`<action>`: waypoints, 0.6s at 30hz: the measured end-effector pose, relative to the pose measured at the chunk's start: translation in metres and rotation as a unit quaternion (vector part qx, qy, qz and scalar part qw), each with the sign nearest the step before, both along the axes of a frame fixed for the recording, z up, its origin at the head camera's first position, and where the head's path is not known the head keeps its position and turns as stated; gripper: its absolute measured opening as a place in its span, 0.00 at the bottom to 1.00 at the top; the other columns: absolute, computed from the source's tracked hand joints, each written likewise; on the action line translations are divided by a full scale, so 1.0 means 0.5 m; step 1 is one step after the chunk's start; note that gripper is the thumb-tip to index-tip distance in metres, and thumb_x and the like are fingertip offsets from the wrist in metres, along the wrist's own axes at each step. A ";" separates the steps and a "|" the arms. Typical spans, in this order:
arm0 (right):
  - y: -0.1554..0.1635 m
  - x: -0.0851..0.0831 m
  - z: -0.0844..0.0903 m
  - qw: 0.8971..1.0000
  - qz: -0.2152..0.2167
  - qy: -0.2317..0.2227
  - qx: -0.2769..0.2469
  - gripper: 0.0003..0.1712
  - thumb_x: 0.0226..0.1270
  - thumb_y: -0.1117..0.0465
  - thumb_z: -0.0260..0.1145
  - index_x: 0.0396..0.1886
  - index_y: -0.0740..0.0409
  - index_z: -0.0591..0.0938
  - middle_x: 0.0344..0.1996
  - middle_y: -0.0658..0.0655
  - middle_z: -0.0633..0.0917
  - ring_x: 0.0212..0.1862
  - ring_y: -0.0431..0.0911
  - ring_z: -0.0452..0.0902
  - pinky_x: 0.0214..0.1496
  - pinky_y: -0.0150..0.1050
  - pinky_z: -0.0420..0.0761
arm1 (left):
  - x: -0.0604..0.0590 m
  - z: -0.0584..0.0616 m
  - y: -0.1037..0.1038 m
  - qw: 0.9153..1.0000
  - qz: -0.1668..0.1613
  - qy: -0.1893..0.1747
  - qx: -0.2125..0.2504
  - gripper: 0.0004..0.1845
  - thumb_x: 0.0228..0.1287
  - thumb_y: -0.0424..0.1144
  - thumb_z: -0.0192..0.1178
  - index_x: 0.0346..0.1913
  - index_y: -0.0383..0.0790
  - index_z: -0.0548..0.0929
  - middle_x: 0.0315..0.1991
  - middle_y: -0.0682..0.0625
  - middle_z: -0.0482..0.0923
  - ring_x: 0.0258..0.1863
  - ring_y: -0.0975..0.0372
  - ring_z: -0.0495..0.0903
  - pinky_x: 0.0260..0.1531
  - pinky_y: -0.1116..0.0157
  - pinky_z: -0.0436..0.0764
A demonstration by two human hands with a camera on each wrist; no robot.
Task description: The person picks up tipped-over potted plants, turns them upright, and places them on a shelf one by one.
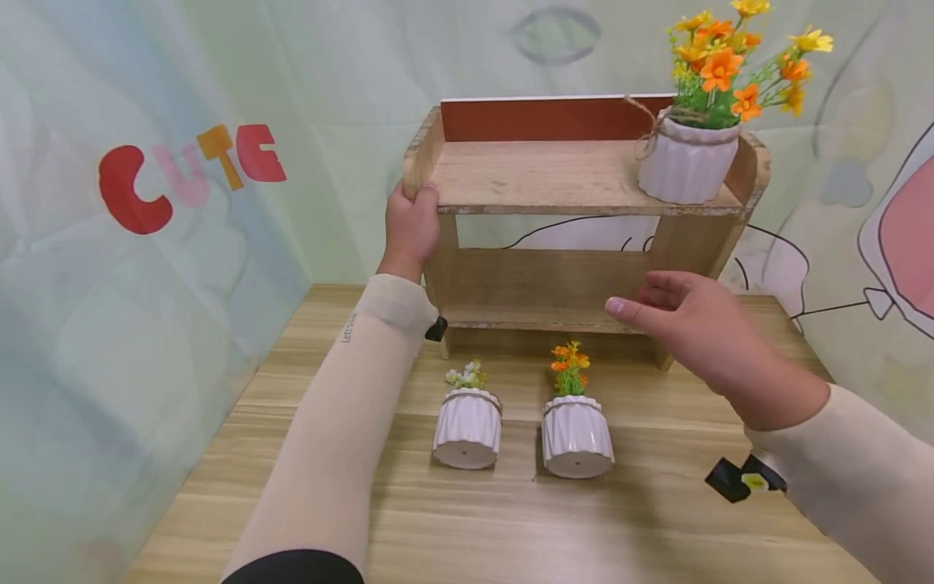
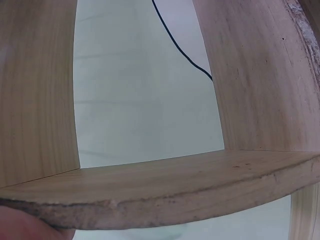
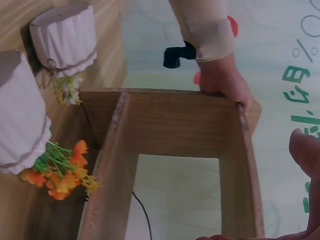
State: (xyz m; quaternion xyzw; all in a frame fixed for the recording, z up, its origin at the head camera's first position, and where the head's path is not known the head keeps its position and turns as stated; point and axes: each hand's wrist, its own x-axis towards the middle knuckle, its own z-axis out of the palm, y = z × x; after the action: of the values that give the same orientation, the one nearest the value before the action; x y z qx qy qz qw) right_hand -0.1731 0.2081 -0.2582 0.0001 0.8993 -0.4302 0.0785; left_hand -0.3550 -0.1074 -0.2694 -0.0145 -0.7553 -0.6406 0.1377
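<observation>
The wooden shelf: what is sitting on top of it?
On the wooden shelf's top board stands one white ribbed pot of orange and yellow flowers, at its right end. The left hand grips the left end. The rest of the board shows bare.

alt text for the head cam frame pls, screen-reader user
A person's left hand grips the top left corner of a small two-tier wooden shelf on a table, while the right hand hovers open before the lower tier. One flowerpot sits on top; two small flowerpots stand on the table in front.
</observation>
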 end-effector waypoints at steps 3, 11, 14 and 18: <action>-0.003 -0.001 -0.021 1.000 0.006 -0.006 -0.004 0.63 0.69 0.31 0.68 0.84 0.68 0.53 0.79 0.70 0.66 0.77 0.67 0.63 0.72 0.65 0.71 | -0.001 -0.001 0.000 1.000 0.000 0.002 -0.002 0.31 0.79 0.50 0.46 0.79 0.41 0.65 0.72 0.45 0.72 0.66 0.61 0.71 0.74 0.60 0.67; -0.011 -0.003 -0.072 1.000 0.023 -0.020 -0.002 0.61 0.70 0.31 0.67 0.81 0.73 0.57 0.76 0.74 0.69 0.76 0.68 0.65 0.72 0.65 0.71 | 0.000 -0.001 0.000 1.000 0.004 0.013 -0.002 0.30 0.78 0.49 0.47 0.77 0.39 0.68 0.71 0.44 0.73 0.65 0.60 0.72 0.73 0.60 0.68; -0.014 -0.004 -0.089 0.999 0.029 -0.035 0.003 0.62 0.70 0.30 0.66 0.81 0.74 0.57 0.76 0.75 0.68 0.76 0.69 0.65 0.72 0.65 0.71 | 0.000 -0.001 0.000 1.000 0.004 0.013 -0.002 0.30 0.78 0.49 0.47 0.77 0.39 0.68 0.71 0.44 0.74 0.65 0.60 0.73 0.72 0.61 0.68; -0.016 -0.004 -0.113 0.998 0.033 -0.051 0.014 0.63 0.70 0.28 0.64 0.80 0.75 0.58 0.76 0.76 0.67 0.75 0.70 0.65 0.71 0.66 0.71 | 0.001 0.000 0.000 1.000 0.000 0.009 0.001 0.31 0.79 0.49 0.47 0.78 0.40 0.67 0.72 0.45 0.73 0.66 0.61 0.72 0.73 0.61 0.68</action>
State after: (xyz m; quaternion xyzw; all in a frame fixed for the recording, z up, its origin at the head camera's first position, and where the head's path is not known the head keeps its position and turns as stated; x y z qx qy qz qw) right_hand -0.1750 0.2000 -0.3149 -0.0061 0.8996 -0.4142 0.1385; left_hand -0.3547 -0.1073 -0.2696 -0.0200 -0.7535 -0.6410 0.1448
